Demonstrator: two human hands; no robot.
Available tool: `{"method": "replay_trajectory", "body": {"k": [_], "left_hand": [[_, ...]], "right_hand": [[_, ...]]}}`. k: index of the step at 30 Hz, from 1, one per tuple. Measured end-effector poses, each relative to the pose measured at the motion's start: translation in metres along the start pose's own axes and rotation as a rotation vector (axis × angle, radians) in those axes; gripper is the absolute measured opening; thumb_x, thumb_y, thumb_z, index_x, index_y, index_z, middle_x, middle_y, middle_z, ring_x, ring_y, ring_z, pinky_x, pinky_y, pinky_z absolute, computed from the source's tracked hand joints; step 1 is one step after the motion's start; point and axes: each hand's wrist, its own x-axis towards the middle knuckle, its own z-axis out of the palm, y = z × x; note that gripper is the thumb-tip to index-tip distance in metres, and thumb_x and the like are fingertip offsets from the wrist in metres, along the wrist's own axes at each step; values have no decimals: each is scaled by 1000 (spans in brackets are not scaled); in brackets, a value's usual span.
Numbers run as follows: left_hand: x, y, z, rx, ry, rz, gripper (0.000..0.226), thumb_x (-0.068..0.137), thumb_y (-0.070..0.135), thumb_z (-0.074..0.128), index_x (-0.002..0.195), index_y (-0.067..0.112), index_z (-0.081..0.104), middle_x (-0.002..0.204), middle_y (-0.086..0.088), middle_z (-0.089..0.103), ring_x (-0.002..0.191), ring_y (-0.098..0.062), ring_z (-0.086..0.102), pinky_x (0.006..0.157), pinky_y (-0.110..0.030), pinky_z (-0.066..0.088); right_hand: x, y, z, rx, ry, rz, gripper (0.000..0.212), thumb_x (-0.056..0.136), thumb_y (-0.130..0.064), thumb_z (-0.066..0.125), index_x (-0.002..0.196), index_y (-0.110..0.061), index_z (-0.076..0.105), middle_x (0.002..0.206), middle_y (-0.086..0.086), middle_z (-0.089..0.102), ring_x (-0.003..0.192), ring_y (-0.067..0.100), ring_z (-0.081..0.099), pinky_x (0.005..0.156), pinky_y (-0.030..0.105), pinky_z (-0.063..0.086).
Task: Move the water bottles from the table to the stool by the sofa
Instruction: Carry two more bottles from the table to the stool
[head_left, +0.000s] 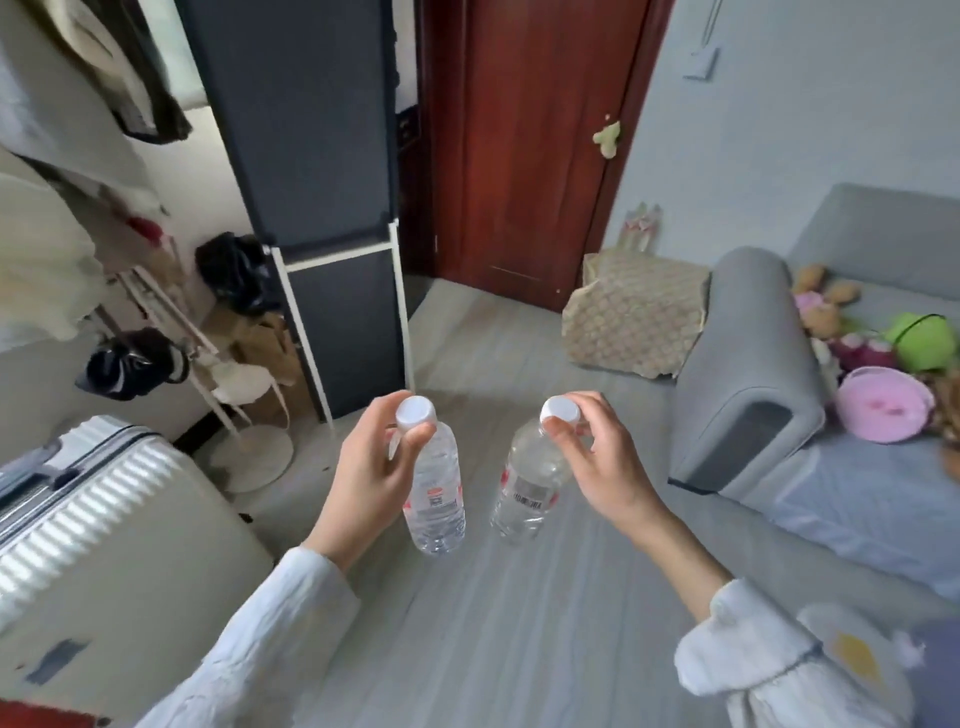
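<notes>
Two clear water bottles with white caps hang in the air over the grey floor. My left hand (371, 467) grips the left bottle (435, 493) by its neck, just under the cap. My right hand (597, 462) pinches the right bottle (527, 488) at its cap and neck. Both bottles hang nearly upright, the right one tilted a little. The grey sofa (753, 374) stands to the right, its armrest nearest to me. Neither a table nor a stool is in view.
A white ribbed suitcase (104, 509) stands at the lower left. A dark fabric wardrobe (317, 208) and a clothes rack (171, 322) are ahead on the left. A red-brown door (524, 156) is straight ahead. A patterned bag (634, 322) leans by the sofa. Plush toys (883, 353) lie on the sofa.
</notes>
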Motion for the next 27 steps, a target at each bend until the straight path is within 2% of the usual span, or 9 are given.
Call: {"method": "replay_trajectory", "body": {"k": [2,4,8,11,14,18,22,27], "left_hand": [[40,-5,19,-29,-41,11,23,89,22,51,110,13,52,102,0,60,97,-20,62,83,-32,48],[77,-10,41,-47,-73,21,25,89,24,51,111,13,52,102,-1,60,97,-20,62,84,-34,49],[154,-19,93,-72,-124,40,26,89,27,50,112,16,53,101,0,61,94,-17,63,79,-28,47],[214,-23,133,-87,-128,46,22,89,26,51,109,17,54,97,4,61,91,-15,63,75,-24,45],[274,-23,172,-131,-157,33,16,89,25,51,105,24,52,93,11,60,90,-13,64,72,-22,46],[347,-18,218,-179,-200,25,21,84,37,49,105,31,49,100,11,61,97,-7,61,79,-23,47],[420,-23,261,-184,-201,24,28,87,32,51,112,19,52,102,5,62,98,-11,61,82,-25,46],[511,-42,321,-180,-235,32,17,89,23,52,105,22,52,93,14,61,88,-4,61,71,-12,44]], "right_hand": [[29,15,-10,-16,41,24,29,83,-31,54,99,-7,57,92,-2,51,82,3,53,76,10,39],[57,34,-20,-32,79,47,17,85,-24,56,97,-13,56,92,-4,51,81,5,54,76,10,39],[121,78,-42,-29,128,88,8,86,-22,56,94,-22,54,92,-9,52,85,14,56,78,17,43],[174,113,-61,-26,123,99,13,85,-27,54,95,-19,55,92,-3,54,87,20,58,80,27,46],[227,142,-83,-72,130,73,31,83,-37,50,98,-11,56,93,0,53,87,19,56,80,29,46],[298,182,-113,-110,141,67,23,87,-22,55,101,-3,56,96,2,52,91,21,56,83,38,47],[363,218,-139,-118,174,88,23,84,-18,61,101,-2,58,95,5,55,90,21,56,84,35,47],[440,274,-162,-116,196,157,21,83,-18,62,99,-4,59,94,2,56,90,21,57,83,32,47]]}}
